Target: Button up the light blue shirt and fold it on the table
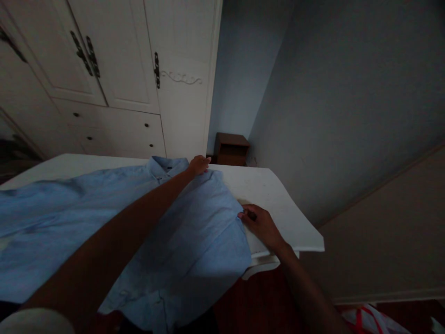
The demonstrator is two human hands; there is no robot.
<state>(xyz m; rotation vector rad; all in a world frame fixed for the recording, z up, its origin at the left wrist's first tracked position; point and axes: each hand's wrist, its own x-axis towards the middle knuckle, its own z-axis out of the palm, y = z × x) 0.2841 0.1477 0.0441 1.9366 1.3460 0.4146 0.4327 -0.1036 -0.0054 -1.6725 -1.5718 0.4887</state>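
A light blue collared shirt (205,232) lies spread over a white table (259,185), its collar at the far edge and its lower part hanging over the near edge. Reaching across the shirt, my left hand (200,164) is closed at the shoulder beside the collar, gripping the cloth there. At the shirt's right edge, my right hand (259,222) pinches the fabric between thumb and fingers. My left forearm covers part of the shirt's middle.
Behind the table stands a white wardrobe (184,111) with dark handles. A small brown cabinet (232,139) sits in the corner by the grey wall (347,102). On the dark red floor at lower right lies a white and red bag (373,320).
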